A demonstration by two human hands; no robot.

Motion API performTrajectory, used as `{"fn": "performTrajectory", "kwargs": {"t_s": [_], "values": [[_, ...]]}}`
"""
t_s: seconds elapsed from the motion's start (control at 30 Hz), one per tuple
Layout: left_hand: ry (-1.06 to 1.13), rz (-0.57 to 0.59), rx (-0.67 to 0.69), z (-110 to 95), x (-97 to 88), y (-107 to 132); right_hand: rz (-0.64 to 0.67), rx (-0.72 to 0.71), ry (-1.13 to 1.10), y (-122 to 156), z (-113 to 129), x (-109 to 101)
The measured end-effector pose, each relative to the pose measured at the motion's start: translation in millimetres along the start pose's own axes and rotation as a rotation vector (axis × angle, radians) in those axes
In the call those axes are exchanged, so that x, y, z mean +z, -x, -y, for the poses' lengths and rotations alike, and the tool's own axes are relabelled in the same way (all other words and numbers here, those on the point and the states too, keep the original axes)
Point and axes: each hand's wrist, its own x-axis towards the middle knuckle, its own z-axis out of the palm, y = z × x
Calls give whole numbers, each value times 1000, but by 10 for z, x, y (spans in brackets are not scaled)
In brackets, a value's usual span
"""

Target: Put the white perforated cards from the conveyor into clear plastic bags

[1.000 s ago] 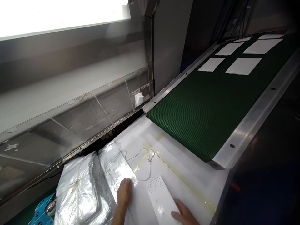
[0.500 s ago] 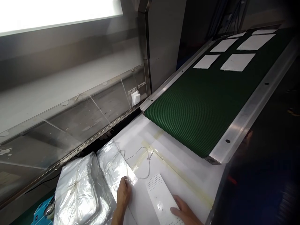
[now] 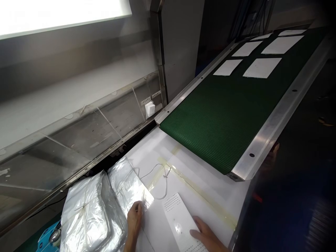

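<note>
My right hand (image 3: pixel 204 233) grips the right edge of a white rectangular panel (image 3: pixel 177 217), thumb on top. The panel has rows of vent slots at both ends and lies tilted on the white work surface. At the near end of a flat stack of clear plastic bags (image 3: pixel 128 182), my left hand (image 3: pixel 135 213) is closed, its fingertips pinching the bag's edge. Left of it sits a thicker bundle of plastic bags (image 3: pixel 86 213) tied with string. A loose loop of string (image 3: pixel 166 182) lies beyond the panel.
A green ribbed conveyor belt (image 3: pixel 220 115) with metal side rails (image 3: pixel 253 148) carries several white panels (image 3: pixel 262 67) at its far end. A clear-walled divided trough (image 3: pixel 78 133) runs along the left, holding a small white block (image 3: pixel 150 109). Another person's hand (image 3: pixel 271 154) shows beyond the right rail.
My left hand has shifted slightly left and down along the bag's edge. The right hand and the panel stay nearly in place, and the view has turned a little.
</note>
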Motion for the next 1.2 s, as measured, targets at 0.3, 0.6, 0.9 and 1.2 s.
{"fn": "performTrajectory", "kwargs": {"t_s": [0.3,0.6,0.9,1.2], "values": [[261,35,-53,15,47,-96,-8,5,-2,18,50,31],[365,111,-96,-93,-106,-82,-58,32,-113,33,442,172],[352,52,-176,-40,-89,-178,68,53,20,-488,946,810],[423,-67,-129,-112,-451,-263,8,67,165,-496,770,702]]}}
